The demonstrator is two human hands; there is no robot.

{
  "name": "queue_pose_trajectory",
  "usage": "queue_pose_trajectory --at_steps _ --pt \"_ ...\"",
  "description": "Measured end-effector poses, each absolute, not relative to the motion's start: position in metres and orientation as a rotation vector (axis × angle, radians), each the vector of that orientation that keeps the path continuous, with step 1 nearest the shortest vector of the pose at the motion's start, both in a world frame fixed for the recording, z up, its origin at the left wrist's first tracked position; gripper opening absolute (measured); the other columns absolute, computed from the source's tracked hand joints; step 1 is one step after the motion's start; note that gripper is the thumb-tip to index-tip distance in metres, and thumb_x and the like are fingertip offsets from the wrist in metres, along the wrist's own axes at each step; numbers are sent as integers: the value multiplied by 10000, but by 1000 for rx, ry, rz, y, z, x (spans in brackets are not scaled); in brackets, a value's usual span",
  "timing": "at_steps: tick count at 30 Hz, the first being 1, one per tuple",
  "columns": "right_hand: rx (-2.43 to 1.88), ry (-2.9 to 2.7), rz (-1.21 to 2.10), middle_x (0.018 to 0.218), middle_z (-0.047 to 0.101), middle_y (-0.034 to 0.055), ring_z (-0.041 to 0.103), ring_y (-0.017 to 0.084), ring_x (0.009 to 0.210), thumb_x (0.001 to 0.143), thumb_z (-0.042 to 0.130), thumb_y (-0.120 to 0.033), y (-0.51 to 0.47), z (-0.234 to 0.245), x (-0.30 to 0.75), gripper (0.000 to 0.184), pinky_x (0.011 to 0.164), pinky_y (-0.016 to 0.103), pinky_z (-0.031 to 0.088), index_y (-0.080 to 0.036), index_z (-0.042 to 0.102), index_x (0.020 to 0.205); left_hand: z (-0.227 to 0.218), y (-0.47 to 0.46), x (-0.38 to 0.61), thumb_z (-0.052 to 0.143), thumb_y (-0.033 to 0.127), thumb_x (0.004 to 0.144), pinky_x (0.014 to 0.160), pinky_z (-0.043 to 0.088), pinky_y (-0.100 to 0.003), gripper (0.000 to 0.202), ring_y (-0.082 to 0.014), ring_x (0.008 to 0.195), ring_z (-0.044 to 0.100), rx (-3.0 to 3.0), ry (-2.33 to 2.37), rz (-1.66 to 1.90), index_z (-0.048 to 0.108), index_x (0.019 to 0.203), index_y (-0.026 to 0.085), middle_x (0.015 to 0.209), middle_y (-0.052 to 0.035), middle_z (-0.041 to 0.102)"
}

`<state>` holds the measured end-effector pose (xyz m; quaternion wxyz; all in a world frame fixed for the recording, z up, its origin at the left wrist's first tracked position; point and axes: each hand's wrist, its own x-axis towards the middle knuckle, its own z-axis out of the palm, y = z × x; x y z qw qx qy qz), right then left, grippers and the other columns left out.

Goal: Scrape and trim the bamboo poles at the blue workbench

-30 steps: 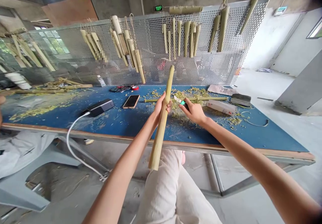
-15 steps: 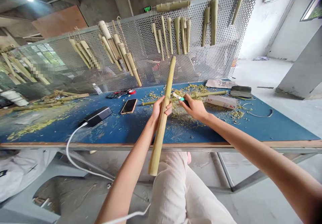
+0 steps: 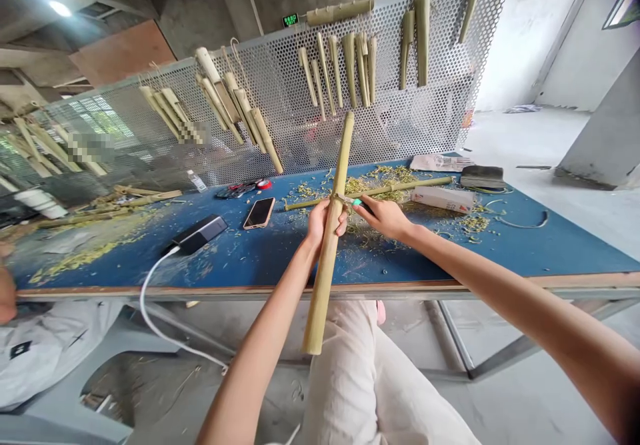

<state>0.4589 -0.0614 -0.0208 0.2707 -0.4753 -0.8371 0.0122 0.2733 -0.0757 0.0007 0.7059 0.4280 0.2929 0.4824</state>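
My left hand [image 3: 324, 217] is wrapped round a long pale-green bamboo pole [image 3: 331, 245] near its middle, holding it tilted upright over the blue table's front edge [image 3: 250, 292]. My right hand [image 3: 383, 217] is closed on a small knife with a teal handle [image 3: 356, 203]; its blade touches the pole just above my left thumb. The pole's lower end hangs above my lap.
On the blue table lie a phone [image 3: 259, 212], a black power bank [image 3: 200, 232] with a white cable, a thin bamboo stick [image 3: 370, 192], a white box [image 3: 443, 198], bamboo shavings. Bamboo pieces hang on the perforated panel [image 3: 400, 118]. Another person's white clothing [image 3: 35, 358] is at left.
My right hand has brought the knife leftward until the blade meets the pole. The pole has tilted slightly and the view has shifted a little.
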Motion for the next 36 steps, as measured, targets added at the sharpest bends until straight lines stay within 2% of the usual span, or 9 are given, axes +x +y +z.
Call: queue_pose_trajectory --at_steps 3,6,8,10,15,19,26,30,36 --pt "-1273 -2261 21 741 697 69 639 226 645 1035 220 -563 -63 -20 458 503 568 278 259 -205 570 1086 0 -76 274 317 431 1018 330 312 -179 417 -70 304 409 945 666 1076 565 822 159 526 32 489" --pt "-1286 -2274 -11 753 705 67 642 225 650 1039 229 -544 -64 -19 458 477 564 278 249 -207 565 1068 -1 -74 273 297 562 1007 293 262 -181 500 -85 260 368 914 711 1022 575 839 181 442 62 408" --pt "-1276 -2303 -49 772 714 72 648 226 663 1039 233 -540 -65 -20 458 472 564 280 240 -204 563 1071 -2 -73 273 276 593 1002 275 243 -187 536 -98 238 350 900 707 1005 610 910 184 406 74 369" --pt "-1250 -2339 -92 790 723 78 652 226 677 1037 237 -542 -66 -20 457 474 565 281 228 -199 560 1088 -3 -72 273 245 587 1008 263 235 -196 566 -105 226 343 901 694 987 629 944 176 394 72 373" --pt "-1224 -2376 -157 826 736 98 643 225 680 1036 223 -545 -69 -18 458 500 571 291 208 -184 562 1099 -8 -70 274 223 618 998 260 244 -205 643 -92 225 342 924 726 933 574 724 154 385 48 391" --pt "-1215 -2397 -186 845 739 104 633 221 666 1034 204 -555 -69 -16 458 528 566 295 194 -178 569 1092 -7 -70 275 197 604 1005 265 255 -203 643 -93 231 348 932 744 946 527 667 168 375 44 382" --pt "-1261 -2404 -237 823 732 116 632 226 662 1036 184 -554 -67 -13 462 556 576 299 203 -165 575 1112 -6 -73 275 209 622 998 264 258 -206 633 -94 226 341 970 744 946 531 687 174 377 51 388" --pt "-1269 -2463 -283 817 733 112 644 237 681 1036 194 -563 -70 -11 461 557 574 301 191 -169 574 1142 -7 -71 275 181 579 1015 267 262 -213 640 -97 226 351 970 761 964 519 653 174 375 39 389" --pt "-1352 -2380 -261 847 738 121 648 235 692 1038 186 -554 -70 -9 457 565 577 296 204 -167 583 1147 -6 -68 276 212 599 1006 255 220 -208 615 -92 215 318 896 780 990 515 676 178 372 56 357"
